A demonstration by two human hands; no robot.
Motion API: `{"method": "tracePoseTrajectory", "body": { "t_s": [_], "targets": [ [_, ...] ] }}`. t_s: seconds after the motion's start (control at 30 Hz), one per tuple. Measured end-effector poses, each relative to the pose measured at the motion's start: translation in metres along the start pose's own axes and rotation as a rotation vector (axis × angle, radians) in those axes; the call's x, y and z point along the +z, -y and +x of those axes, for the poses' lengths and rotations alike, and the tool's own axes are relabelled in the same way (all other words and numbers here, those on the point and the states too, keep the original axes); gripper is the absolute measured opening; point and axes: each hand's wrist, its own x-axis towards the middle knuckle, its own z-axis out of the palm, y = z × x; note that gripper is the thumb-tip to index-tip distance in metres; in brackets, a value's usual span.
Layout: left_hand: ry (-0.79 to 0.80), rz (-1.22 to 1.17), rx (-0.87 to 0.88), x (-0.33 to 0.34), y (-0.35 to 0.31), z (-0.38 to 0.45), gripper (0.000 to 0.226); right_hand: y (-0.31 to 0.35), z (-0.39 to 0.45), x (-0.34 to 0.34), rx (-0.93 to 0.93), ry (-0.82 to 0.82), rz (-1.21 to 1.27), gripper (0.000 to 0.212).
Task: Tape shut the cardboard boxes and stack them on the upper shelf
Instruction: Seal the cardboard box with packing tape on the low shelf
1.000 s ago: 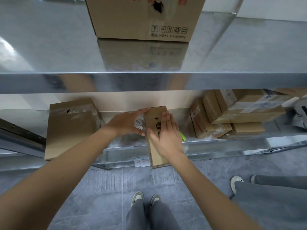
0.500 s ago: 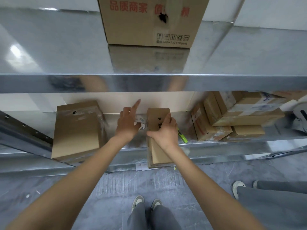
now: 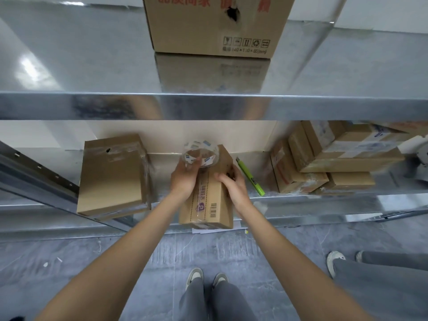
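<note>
On the lower shelf [image 3: 301, 205], at the far left, one flat cardboard box [image 3: 111, 179] wrapped in clear film lies with its near end hanging past the shelf edge. Next comes the left hand [image 3: 184, 177], its fingers curled round one roll of clear tape [image 3: 201, 154] held above the far end of a small cardboard box [image 3: 208, 200]. That box lies lengthwise on the lower shelf, its near end jutting over the edge, a printed strip and a barcode on its top face. The right hand [image 3: 234, 185] grips the box's right side, fingers curled over the top edge. Just right of it one green utility knife [image 3: 251, 177] lies on the shelf. Further right sits a heap of cardboard boxes [image 3: 335, 158], at least four, some stacked crookedly. On the upper shelf [image 3: 208, 105] stands one large cardboard box [image 3: 215, 26] with red lettering. Below, on the grey floor, two pairs of shoes show, the wearer's own [image 3: 206, 278] and another person's [image 3: 335, 262] at right.
</note>
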Motion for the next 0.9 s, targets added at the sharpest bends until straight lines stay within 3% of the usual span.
{"method": "tracePoseTrajectory", "body": {
  "t_s": [0.07, 0.17, 0.23, 0.3, 0.37, 0.43, 0.57, 0.7, 0.77, 0.9],
  "targets": [
    [0.024, 0.234, 0.111, 0.005, -0.003, -0.001, 0.045, -0.006, 0.004, -0.007, 0.110, 0.030, 0.087, 0.090],
    [0.011, 0.403, 0.192, 0.016, -0.009, -0.003, 0.042, -0.014, 0.008, -0.019, 0.207, 0.104, 0.098, 0.079],
    [-0.004, 0.469, 0.226, 0.024, -0.011, -0.004, 0.044, -0.012, 0.007, -0.021, 0.163, 0.050, -0.002, 0.067],
    [-0.033, 0.530, 0.240, 0.032, -0.013, -0.005, 0.046, -0.009, 0.009, -0.022, 0.010, -0.115, -0.202, 0.057],
    [-0.062, 0.548, 0.232, 0.036, -0.014, -0.005, 0.046, -0.008, 0.008, -0.020, -0.214, -0.169, -0.446, 0.049],
    [-0.062, 0.550, 0.234, 0.038, -0.016, -0.005, 0.047, -0.011, 0.004, -0.015, -0.304, -0.147, -0.604, 0.054],
    [0.022, 0.571, 0.267, 0.029, -0.018, 0.001, 0.044, -0.016, 0.003, -0.014, -0.244, -0.139, -0.664, 0.062],
    [0.034, 0.484, 0.300, 0.016, -0.020, 0.009, 0.026, -0.010, 0.005, -0.024, -0.338, -0.162, -1.017, 0.063],
    [0.024, 0.471, 0.301, 0.017, -0.019, 0.008, 0.028, -0.008, 0.003, -0.022, -0.322, -0.183, -1.174, 0.060],
    [-0.015, 0.391, 0.243, 0.020, -0.015, 0.003, 0.036, -0.004, -0.002, -0.001, -0.295, -0.179, -1.113, 0.066]
  ]
}}
